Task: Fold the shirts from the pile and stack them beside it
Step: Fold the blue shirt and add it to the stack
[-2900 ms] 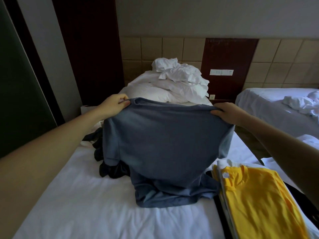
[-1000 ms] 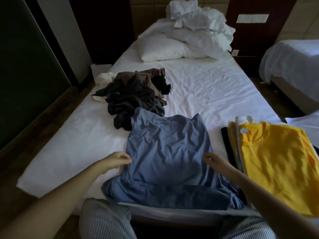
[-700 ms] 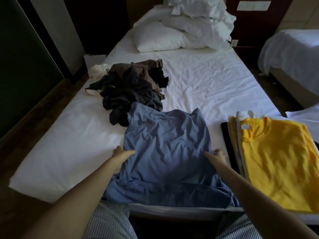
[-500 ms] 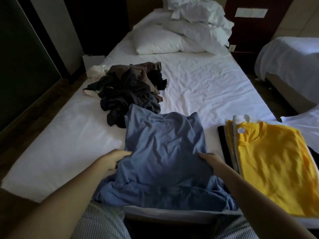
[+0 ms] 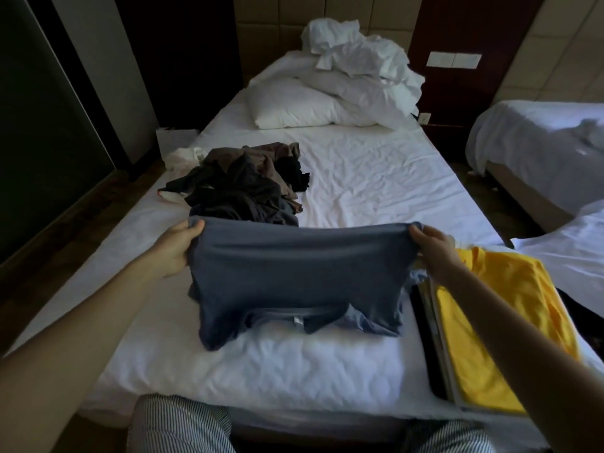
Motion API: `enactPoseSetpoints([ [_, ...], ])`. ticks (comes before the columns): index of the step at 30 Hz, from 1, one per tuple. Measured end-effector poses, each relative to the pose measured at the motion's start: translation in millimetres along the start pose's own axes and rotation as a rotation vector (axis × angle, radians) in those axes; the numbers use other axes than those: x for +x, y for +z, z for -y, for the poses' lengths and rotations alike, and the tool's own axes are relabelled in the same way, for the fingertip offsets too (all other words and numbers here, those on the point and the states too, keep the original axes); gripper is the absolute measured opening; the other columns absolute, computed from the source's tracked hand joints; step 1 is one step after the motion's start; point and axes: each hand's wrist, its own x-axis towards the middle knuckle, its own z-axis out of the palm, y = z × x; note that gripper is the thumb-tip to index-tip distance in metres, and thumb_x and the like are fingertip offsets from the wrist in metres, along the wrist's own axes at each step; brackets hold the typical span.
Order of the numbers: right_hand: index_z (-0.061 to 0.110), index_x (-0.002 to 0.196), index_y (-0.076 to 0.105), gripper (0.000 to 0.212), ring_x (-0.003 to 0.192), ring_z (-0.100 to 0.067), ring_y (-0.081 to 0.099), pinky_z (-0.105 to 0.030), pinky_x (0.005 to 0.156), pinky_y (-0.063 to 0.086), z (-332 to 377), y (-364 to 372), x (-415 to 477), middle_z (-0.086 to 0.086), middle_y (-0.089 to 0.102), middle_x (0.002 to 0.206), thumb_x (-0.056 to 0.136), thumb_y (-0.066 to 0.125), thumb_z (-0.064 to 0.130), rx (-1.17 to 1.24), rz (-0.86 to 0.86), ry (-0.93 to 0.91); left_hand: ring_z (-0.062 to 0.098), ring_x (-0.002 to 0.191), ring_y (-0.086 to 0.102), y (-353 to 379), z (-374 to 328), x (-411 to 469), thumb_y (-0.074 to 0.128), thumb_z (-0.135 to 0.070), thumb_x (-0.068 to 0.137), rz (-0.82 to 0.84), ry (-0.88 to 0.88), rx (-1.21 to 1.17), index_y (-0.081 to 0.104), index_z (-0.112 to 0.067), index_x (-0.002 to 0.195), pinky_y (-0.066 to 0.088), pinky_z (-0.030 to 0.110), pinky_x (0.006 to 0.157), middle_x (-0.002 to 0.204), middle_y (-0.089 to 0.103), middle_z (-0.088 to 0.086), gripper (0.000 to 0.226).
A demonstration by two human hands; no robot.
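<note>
Grips the blue shirt [image 5: 294, 269] by its far edge, with fingers of left hand [image 5: 176, 250] and right hand [image 5: 434, 253] curled tight on the cloth, and raises it, flat a moment ago, just on the near side of the pile [image 5: 242, 191], probably starting the half-fold.

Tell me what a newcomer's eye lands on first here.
The blue shirt is stretched between the left hand and the right hand, each gripping a top corner, with its lower part resting on the near end of the bed. A bright yellow shirt tops the folded stack at the right edge. Behind the blue shirt, a dark pile of clothes lies crumpled.
</note>
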Motion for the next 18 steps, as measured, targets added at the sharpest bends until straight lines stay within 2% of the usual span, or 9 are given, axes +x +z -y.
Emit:
enactPoseSetpoints([
  [2, 0.010, 0.083, 0.056, 0.016, 0.069, -0.016, 0.049, -0.021, 0.056, 0.046, 22, -4, 8, -0.006, 0.049, 0.076, 0.097, 0.050, 0.015, 0.002, -0.023, -0.071, 0.025, 0.098, 0.058, 4, -18, 1, 0.047, -0.020, 0.100, -0.046, 0.032, 0.113, 0.051, -0.004, 0.129, 0.047, 0.032, 0.080, 0.126, 0.057, 0.014, 0.034],
  [4, 0.009, 0.086, 0.054, 0.012, 0.078, -0.021, 0.048, -0.027, 0.065, 0.043, 38, -5, 11, -0.007, 0.046, 0.080, 0.096, 0.053, 0.017, 0.027, -0.014, -0.086, 0.020, 0.083, 0.058, 12, -38, -4, 0.049, -0.017, 0.099, -0.070, 0.057, 0.168, 0.054, -0.001, 0.124, 0.046, 0.028, 0.066, 0.121, 0.058, 0.016, 0.030],
  [6, 0.011, 0.081, 0.054, 0.017, 0.080, -0.022, 0.047, -0.031, 0.069, 0.041, 50, -5, 16, -0.007, 0.046, 0.079, 0.095, 0.054, 0.021, 0.075, -0.021, -0.056, 0.019, 0.086, 0.059, 19, -57, -5, 0.048, -0.020, 0.100, -0.062, 0.081, 0.058, 0.053, -0.004, 0.128, 0.046, 0.027, 0.063, 0.120, 0.060, 0.012, 0.033],
  [9, 0.014, 0.074, 0.054, 0.023, 0.068, -0.013, 0.050, -0.020, 0.059, 0.044, 65, -8, 22, -0.001, 0.052, 0.069, 0.096, 0.052, 0.022, 0.128, -0.057, -0.103, 0.019, 0.091, 0.061, 27, -81, -12, 0.044, -0.024, 0.101, -0.043, 0.133, -0.189, 0.049, -0.010, 0.130, 0.049, 0.030, 0.076, 0.108, 0.063, 0.006, 0.033],
  [11, 0.013, 0.072, 0.053, 0.024, 0.064, -0.013, 0.049, -0.022, 0.056, 0.043, 70, -10, 24, -0.001, 0.052, 0.065, 0.095, 0.053, 0.019, 0.133, -0.046, -0.108, 0.028, 0.110, 0.058, 29, -89, -12, 0.043, -0.023, 0.101, -0.052, 0.139, -0.195, 0.045, -0.007, 0.136, 0.044, 0.034, 0.090, 0.124, 0.059, 0.011, 0.038],
  [13, 0.013, 0.073, 0.050, 0.022, 0.063, -0.014, 0.046, -0.026, 0.058, 0.040, 75, -11, 24, -0.005, 0.047, 0.069, 0.095, 0.054, 0.016, 0.029, -0.015, -0.084, 0.030, 0.117, 0.055, 29, -97, -14, 0.043, -0.023, 0.101, -0.050, 0.122, -0.156, 0.049, -0.008, 0.133, 0.045, 0.034, 0.091, 0.130, 0.055, 0.012, 0.036],
  [14, 0.015, 0.072, 0.047, 0.024, 0.062, -0.013, 0.043, -0.026, 0.058, 0.038, 81, -11, 24, -0.005, 0.043, 0.069, 0.095, 0.054, 0.015, -0.002, -0.023, -0.089, 0.028, 0.107, 0.059, 29, -103, -15, 0.042, -0.022, 0.101, -0.035, 0.098, -0.136, 0.055, -0.011, 0.122, 0.049, 0.032, 0.084, 0.123, 0.058, 0.011, 0.027],
  [16, 0.018, 0.068, 0.041, 0.031, 0.061, -0.011, 0.040, -0.025, 0.058, 0.037, 98, -12, 25, -0.004, 0.038, 0.067, 0.096, 0.053, 0.014, 0.046, -0.068, -0.133, 0.017, 0.077, 0.064, 30, -120, -16, 0.043, -0.020, 0.101, -0.016, 0.030, -0.127, 0.057, -0.017, 0.094, 0.053, 0.026, 0.062, 0.094, 0.065, 0.005, 0.016],
  [18, 0.019, 0.069, 0.043, 0.029, 0.063, -0.008, 0.043, -0.022, 0.058, 0.040, 114, -14, 27, 0.000, 0.041, 0.069, 0.096, 0.052, 0.016, 0.132, -0.094, -0.180, 0.015, 0.068, 0.059, 30, -138, -17, 0.044, -0.018, 0.101, -0.017, 0.009, -0.066, 0.055, -0.015, 0.086, 0.050, 0.026, 0.061, 0.064, 0.067, 0.002, 0.018],
])
